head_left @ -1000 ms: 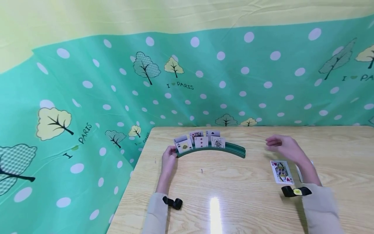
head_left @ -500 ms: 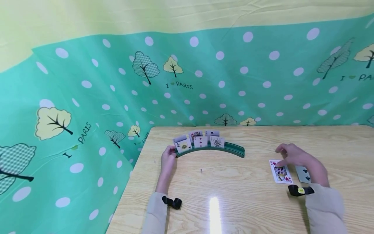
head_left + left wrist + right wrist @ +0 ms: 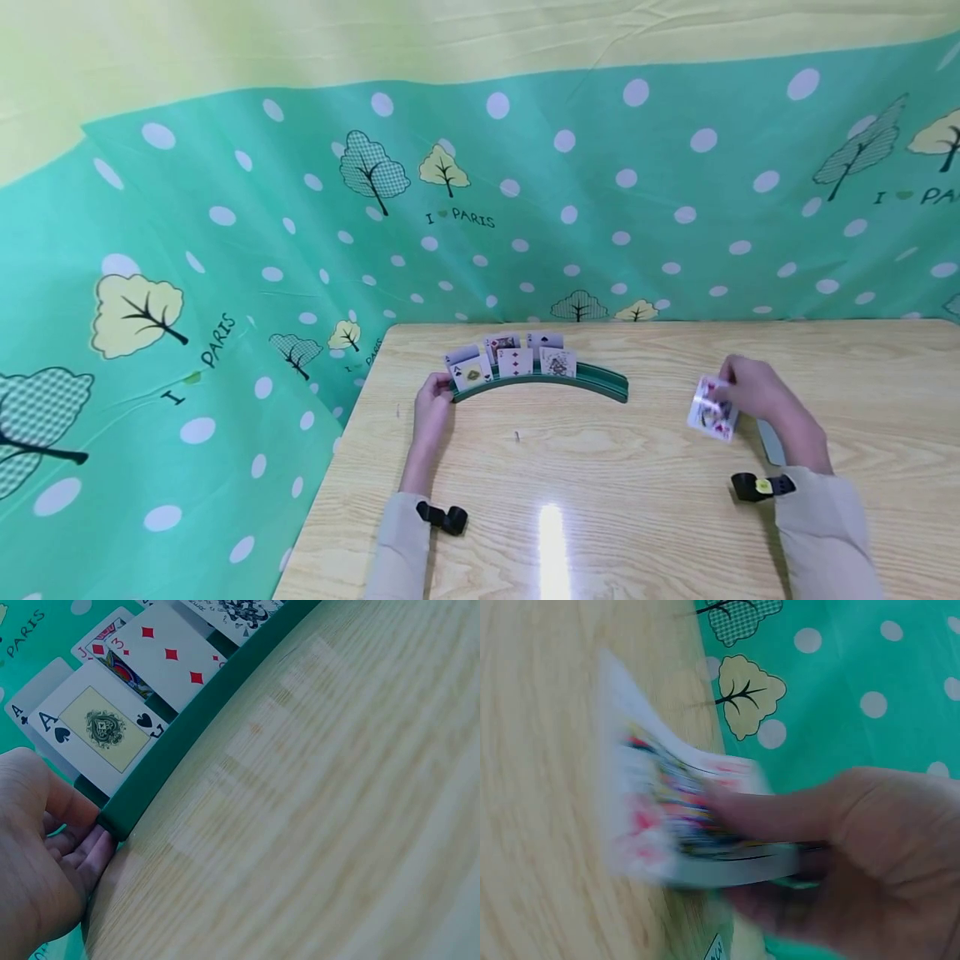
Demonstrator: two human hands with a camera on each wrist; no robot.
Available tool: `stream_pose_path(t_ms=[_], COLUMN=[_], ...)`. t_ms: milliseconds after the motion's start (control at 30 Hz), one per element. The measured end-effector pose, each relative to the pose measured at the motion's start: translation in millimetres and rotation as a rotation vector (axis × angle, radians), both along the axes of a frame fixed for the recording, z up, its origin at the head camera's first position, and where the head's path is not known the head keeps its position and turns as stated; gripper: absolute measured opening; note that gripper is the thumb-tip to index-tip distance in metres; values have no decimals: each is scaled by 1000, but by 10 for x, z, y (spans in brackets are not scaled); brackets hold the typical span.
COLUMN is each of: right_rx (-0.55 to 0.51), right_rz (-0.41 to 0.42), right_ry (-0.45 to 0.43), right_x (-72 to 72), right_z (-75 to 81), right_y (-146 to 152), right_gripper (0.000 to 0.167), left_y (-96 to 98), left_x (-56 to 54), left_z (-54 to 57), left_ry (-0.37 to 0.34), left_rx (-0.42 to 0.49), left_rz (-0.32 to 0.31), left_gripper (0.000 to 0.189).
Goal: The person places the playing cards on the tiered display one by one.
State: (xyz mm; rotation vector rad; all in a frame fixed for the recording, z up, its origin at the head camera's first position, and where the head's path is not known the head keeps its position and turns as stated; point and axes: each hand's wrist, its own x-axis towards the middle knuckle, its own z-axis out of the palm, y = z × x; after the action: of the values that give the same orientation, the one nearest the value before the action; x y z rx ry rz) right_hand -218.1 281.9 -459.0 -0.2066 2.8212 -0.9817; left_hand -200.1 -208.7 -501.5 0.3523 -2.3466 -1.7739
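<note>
A green curved card holder (image 3: 600, 382) stands toward the back of the table, with two rows of playing cards at its left and middle. An ace of spades (image 3: 97, 727), a three of diamonds (image 3: 171, 656) and a joker (image 3: 558, 362) are in front. Behind them are an ace of clubs (image 3: 21, 714), a jack of diamonds (image 3: 96, 646) and a spade card (image 3: 545, 341). My left hand (image 3: 432, 408) grips the holder's left end. My right hand (image 3: 761, 393) pinches a queen of hearts (image 3: 708, 415), bent and blurred in the right wrist view, above the table.
Another card (image 3: 771, 443) lies on the wooden table (image 3: 600, 483), partly hidden under my right forearm. A tiny dark mark (image 3: 517, 436) shows in front of the holder. A green dotted cloth (image 3: 465, 275) hangs behind and to the left of the table.
My right hand came down to the queen of hearts, took hold of it and raised it off the table. The left hand and the card holder have stayed in place.
</note>
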Motion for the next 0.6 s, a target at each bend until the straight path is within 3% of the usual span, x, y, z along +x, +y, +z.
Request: stream_pose_path(t_ms=[133,233,400,600], right_rx=[-77,-126,-216,-277], right_rz=[-207,-283,-325,-377], right_ry=[309,426,404,312], right_x=[17,29,51,58], right_z=[82,142,213,253], right_y=[-46,-55,-69,-111], right_gripper=[18,24,34,42], left_y=[0,1,-3,-5], left_x=[-5,-11,-14,1], left_z=[9,11,19,1], left_ry=[-2,2,1,-1], left_rx=[-3,-2,7,2], left_rz=[-2,-2,-3,-12], left_gripper=[37,37,37,38])
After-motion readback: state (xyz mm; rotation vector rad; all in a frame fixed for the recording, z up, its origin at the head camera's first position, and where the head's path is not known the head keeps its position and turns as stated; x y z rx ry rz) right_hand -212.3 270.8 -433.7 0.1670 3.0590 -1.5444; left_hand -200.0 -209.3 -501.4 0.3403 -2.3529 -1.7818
